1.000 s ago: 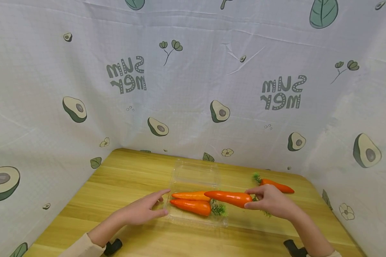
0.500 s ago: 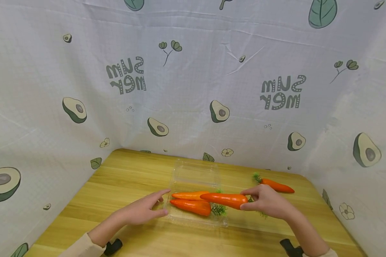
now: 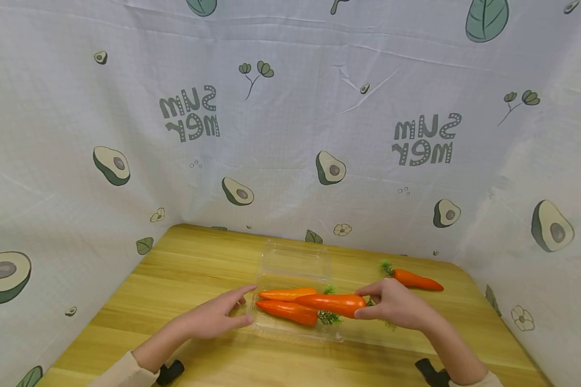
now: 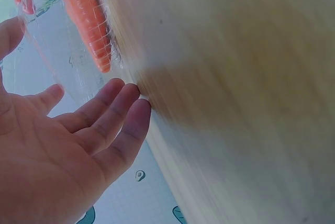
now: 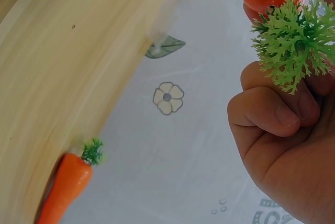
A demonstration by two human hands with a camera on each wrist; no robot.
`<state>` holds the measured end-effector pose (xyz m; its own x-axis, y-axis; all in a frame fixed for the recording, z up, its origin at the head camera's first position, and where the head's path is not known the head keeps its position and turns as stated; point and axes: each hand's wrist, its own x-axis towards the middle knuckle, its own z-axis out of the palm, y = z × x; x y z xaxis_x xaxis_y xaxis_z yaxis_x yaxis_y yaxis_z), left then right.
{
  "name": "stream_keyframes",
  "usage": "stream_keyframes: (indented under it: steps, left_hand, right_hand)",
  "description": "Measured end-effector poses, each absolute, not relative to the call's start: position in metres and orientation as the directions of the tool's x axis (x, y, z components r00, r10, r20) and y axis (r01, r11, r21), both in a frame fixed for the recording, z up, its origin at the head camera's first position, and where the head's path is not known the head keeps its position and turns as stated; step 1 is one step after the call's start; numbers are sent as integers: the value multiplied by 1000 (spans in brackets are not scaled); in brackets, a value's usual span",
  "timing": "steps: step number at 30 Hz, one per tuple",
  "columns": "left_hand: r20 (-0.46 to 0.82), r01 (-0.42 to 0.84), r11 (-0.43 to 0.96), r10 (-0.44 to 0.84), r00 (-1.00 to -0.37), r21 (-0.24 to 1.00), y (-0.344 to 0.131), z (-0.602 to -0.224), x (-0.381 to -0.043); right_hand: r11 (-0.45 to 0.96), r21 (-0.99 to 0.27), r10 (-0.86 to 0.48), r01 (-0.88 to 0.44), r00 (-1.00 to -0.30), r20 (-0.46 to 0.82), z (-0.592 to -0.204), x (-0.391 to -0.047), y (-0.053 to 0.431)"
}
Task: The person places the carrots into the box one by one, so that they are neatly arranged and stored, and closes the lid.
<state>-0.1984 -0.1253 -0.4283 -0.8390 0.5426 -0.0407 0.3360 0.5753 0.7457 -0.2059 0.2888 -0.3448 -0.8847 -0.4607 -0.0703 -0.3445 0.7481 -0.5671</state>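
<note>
My right hand (image 3: pixel 394 305) pinches an orange carrot (image 3: pixel 336 304) at its thick leafy end. The carrot points left above a clear plastic clamshell box (image 3: pixel 295 259), whose lid lies back. Green fronds (image 5: pixel 296 41) stick out under the fingers in the right wrist view. Two carrots lie side by side in the box: a lighter orange one (image 3: pixel 278 294) behind and a redder one (image 3: pixel 285 312) in front, tips to the left. At the box's left end is my left hand (image 3: pixel 213 316), fingers extended; its fingertips are close to the plastic wall (image 4: pixel 112 35) in the left wrist view.
Another carrot (image 3: pixel 418 280) lies at the back right of the wooden table (image 3: pixel 198 258), leaves to the left. A white curtain (image 3: pixel 281 134) printed with avocados hangs behind the table and along its sides.
My right hand has moved left and slightly down with its carrot, further over the box. The left hand and the two carrots in the box have stayed put.
</note>
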Motion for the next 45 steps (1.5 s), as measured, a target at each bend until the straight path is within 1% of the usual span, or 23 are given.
stream_keyframes:
  steps: [9,25,45]
  left_hand:
    - [-40,336,574,543,-839,747,-126,-429,-198]
    - [-41,336,577,542,-839,744,-126,-431,-199]
    - [-42,332,567,546,-837,754,-127,-431,-199]
  right_hand:
    - [739,-569,-485,-360,-871,-79,-348,-207,281]
    - [738,-530,-531,-417,-844,-75,-350,-209,264]
    - [727,-520,-570,-448,-816,-95,-354,-211,246]
